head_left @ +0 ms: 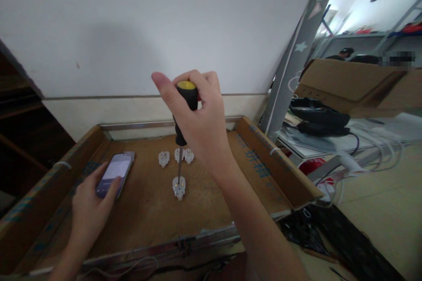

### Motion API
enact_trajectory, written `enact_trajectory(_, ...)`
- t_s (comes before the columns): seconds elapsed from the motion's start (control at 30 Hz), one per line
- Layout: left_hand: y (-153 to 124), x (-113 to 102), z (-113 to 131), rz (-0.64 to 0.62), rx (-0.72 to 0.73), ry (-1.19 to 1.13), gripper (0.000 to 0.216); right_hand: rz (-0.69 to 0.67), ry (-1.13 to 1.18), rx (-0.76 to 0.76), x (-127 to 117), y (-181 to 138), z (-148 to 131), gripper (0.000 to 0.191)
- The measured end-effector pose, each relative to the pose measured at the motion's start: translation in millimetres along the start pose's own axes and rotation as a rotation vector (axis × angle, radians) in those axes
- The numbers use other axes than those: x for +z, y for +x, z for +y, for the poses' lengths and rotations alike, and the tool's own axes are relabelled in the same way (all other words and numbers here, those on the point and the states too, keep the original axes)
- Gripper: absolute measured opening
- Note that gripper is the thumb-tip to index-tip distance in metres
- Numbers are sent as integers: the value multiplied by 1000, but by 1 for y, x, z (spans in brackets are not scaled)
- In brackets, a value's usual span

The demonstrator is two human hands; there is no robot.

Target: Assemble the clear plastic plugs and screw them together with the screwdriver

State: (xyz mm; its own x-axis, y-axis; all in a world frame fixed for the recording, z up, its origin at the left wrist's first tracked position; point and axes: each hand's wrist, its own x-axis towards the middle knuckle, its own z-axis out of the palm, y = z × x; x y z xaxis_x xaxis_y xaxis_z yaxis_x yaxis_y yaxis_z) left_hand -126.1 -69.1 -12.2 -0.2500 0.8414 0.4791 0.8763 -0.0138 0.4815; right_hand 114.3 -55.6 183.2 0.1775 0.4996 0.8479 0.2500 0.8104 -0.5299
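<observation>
My right hand [207,118] is wrapped round the black and yellow handle of a screwdriver [180,134], thumb pointing up and to the left. The shaft runs down nearly upright, and its tip meets a clear plug [179,189] with metal pins lying on the cardboard. Farther back lie three more clear plugs: one plug [164,158] on the left, and two side by side, a middle plug [178,154] partly behind the shaft and a right plug [189,155]. At the left, my left hand [95,195] grips the lower end of a smartphone [115,173] with a lit screen.
A shallow cardboard tray [145,219] with raised sides lies under everything, against a white wall [132,30]. On the right stand a grey post [293,52] and a table with a black bag [318,116], cables and an open carton [343,83]. A person [345,52] is far behind.
</observation>
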Motion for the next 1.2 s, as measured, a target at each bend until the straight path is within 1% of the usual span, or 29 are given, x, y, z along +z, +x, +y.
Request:
enact_trajectory(0.07, -11, 14, 31, -163, 207, -187, 51, -7, -49, -50, 0, -1, -2, 5)
enact_trajectory(0.1, -17, 22, 46, -273, 303, -230, 50, -38, -38, -60, -1, -1, -4, 5)
enact_trajectory(0.13, -22, 31, 59, -364, 386, -252, 48, -84, -7, -55, -1, -1, -5, 11)
enact_trajectory(0.17, -27, 40, 70, -422, 442, -268, 46, -131, 46, -30, -1, -1, -7, 16)
enact_trajectory(0.2, -30, 47, 79, -460, 463, -278, 43, -169, 121, 16, -2, -1, -8, 16)
enact_trajectory(0.23, -32, 53, 86, -479, 469, -281, 41, -204, 212, 76, -2, 0, -9, 12)
enact_trajectory(0.27, -33, 57, 91, -486, 469, -281, 39, -253, 319, 145, -3, 1, -10, 6)
enact_trajectory(0.3, -33, 59, 93, -489, 464, -281, 37, -312, 432, 219, -4, 2, -10, 6)
enact_trajectory(0.37, -33, 60, 94, -491, 457, -285, 37, -407, 574, 334, -5, 5, -10, 24)
enact_trajectory(0.4, -32, 60, 94, -492, 455, -289, 37, -415, 559, 338, -5, 5, -9, 29)
enact_trajectory(0.43, -32, 59, 93, -489, 455, -290, 37, -380, 481, 300, -5, 5, -8, 32)
enact_trajectory(0.47, -32, 59, 92, -482, 456, -289, 37, -302, 349, 222, -5, 5, -7, 30)
enact_trajectory(0.53, -33, 59, 90, -463, 464, -282, 37, -113, 61, 31, -4, 3, -7, 18)
enact_trajectory(0.57, -33, 60, 90, -455, 467, -275, 35, -59, -21, -40, -3, 2, -7, 9)
enact_trajectory(0.6, -34, 61, 90, -449, 469, -270, 34, -40, -42, -73, -3, 1, -8, 3)
enact_trajectory(0.63, -34, 61, 89, -445, 470, -267, 34, -55, -5, -69, -4, 1, -10, 8)
enact_trajectory(0.67, -34, 62, 89, -443, 471, -268, 34, -96, 77, -31, -5, 0, -12, 11)
enact_trajectory(0.7, -34, 62, 89, -444, 473, -272, 34, -169, 187, 38, -6, 0, -14, 11)
enact_trajectory(0.77, -35, 63, 89, -445, 473, -284, 36, -356, 425, 210, -8, 1, -17, 5)
enact_trajectory(0.83, -35, 63, 89, -447, 469, -294, 38, -500, 555, 336, -9, 2, -18, 23)
enact_trajectory(0.87, -35, 63, 89, -444, 466, -296, 38, -501, 539, 340, -8, 2, -18, 29)
enact_trajectory(0.9, -35, 62, 89, -441, 463, -297, 38, -440, 467, 308, -6, 1, -17, 32)
enact_trajectory(0.93, -35, 62, 89, -437, 461, -297, 36, -335, 359, 251, -4, 0, -15, 31)
enact_trajectory(1.0, -35, 62, 90, -433, 461, -293, 32, -112, 167, 115, -1, -3, -12, 18)
enact_trajectory(1.03, -35, 61, 91, -433, 459, -289, 31, -26, 119, 75, 0, -5, -10, 12)
enact_trajectory(1.07, -35, 61, 91, -432, 458, -286, 30, 21, 120, 66, 0, -6, -9, 10)
enact_trajectory(1.1, -35, 61, 91, -430, 457, -285, 31, 23, 166, 87, 0, -7, -8, 11)
enact_trajectory(1.13, -35, 61, 92, -430, 456, -286, 32, -23, 251, 132, -1, -7, -8, 13)
enact_trajectory(1.2, -34, 60, 92, -439, 459, -289, 35, -210, 479, 273, -5, -5, -5, 18)
